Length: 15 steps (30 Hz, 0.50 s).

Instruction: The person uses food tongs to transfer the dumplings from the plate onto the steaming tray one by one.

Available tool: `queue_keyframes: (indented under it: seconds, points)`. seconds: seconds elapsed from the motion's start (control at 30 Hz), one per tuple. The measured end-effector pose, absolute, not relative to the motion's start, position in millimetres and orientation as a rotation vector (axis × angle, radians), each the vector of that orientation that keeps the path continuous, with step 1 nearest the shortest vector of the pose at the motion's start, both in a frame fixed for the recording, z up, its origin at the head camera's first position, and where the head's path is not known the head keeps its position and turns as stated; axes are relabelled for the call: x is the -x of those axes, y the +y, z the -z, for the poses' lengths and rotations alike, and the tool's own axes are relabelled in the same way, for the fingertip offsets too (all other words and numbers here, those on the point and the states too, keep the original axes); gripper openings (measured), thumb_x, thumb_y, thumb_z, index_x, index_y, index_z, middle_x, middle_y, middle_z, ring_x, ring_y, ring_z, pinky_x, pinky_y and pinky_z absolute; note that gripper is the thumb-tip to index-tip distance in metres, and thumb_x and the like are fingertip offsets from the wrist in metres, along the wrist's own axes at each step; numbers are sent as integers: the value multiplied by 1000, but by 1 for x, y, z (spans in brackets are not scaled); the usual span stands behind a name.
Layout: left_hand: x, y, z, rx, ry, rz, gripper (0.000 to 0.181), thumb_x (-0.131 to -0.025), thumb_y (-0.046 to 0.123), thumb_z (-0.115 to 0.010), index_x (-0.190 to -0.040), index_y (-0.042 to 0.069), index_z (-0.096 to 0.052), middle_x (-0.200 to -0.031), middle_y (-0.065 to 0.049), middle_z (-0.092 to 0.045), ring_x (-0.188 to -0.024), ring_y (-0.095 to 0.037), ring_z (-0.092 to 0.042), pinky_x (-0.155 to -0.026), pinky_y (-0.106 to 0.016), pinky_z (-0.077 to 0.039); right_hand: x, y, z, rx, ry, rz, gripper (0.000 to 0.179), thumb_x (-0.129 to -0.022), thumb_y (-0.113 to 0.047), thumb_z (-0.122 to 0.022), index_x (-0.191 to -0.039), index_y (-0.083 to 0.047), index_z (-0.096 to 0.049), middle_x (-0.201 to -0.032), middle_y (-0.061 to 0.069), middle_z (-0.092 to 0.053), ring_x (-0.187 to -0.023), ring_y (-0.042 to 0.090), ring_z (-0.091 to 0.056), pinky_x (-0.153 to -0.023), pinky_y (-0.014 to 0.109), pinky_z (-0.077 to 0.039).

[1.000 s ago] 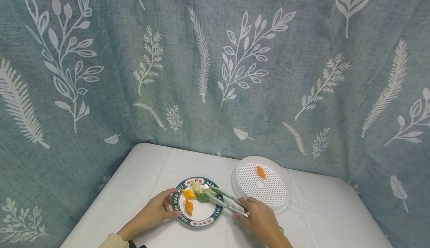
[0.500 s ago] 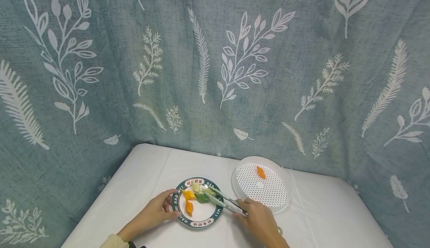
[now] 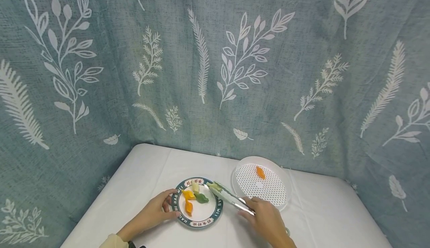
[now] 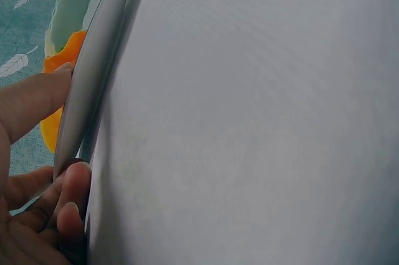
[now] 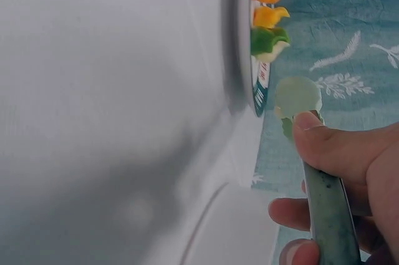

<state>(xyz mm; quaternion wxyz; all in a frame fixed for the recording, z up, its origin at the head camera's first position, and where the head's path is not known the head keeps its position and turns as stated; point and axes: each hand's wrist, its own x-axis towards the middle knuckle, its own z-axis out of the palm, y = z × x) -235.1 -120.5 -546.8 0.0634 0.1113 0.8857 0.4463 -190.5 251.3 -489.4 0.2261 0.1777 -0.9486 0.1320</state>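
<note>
My left hand (image 3: 158, 211) grips the left edge of a plate (image 3: 201, 224) with a dark green patterned rim, thumb on top and fingers underneath. On it lie an orange dumpling-shaped piece (image 3: 189, 207), a yellow one (image 3: 188, 194), a dark green one (image 3: 201, 198) and a pale cream one (image 3: 195, 187). Tongs (image 5: 330, 215) are in my right hand (image 3: 263, 218), thumb along one arm and fingers around the other side. Between their tips a light green piece (image 3: 214, 186) is pinched, above the plate's upper right rim.
Behind my right hand stands a round white tray (image 3: 243, 184) with a perforated base; one orange piece (image 3: 260, 172) lies in it. A white cloth (image 3: 147, 177) covers the table, and a leaf-patterned teal curtain (image 3: 188, 128) hangs behind it.
The tongs have closed on the light green piece and lifted it from beside the dark green one, toward the upper right. My left hand keeps its place on the plate.
</note>
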Motion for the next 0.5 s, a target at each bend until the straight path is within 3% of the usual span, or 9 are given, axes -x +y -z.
queue_keyframes:
  seconds: [0.27,0.5]
  points:
    - [237,-120,549,-315,2678,-1342,86,-76,42,-91,-147,12,-53,-99,2,-57,-78,-15,-53,-63,-27,-45,190,266,477,-391,-2647,-389,46,-79,-41,-87,-115,-13,-80,-88,-7,-71,-71,8,-60,-63,35,-52]
    - [237,-120,549,-326,2665,-1356,86,-77,42,-91,-147,12,-52,-99,2,-57,-79,-15,-53,-64,-27,-46,189,282,469,-331,-2673,-409,50,-82,-40,-86,-120,-9,-77,-99,1,-76,-85,23,-71,-69,45,-56]
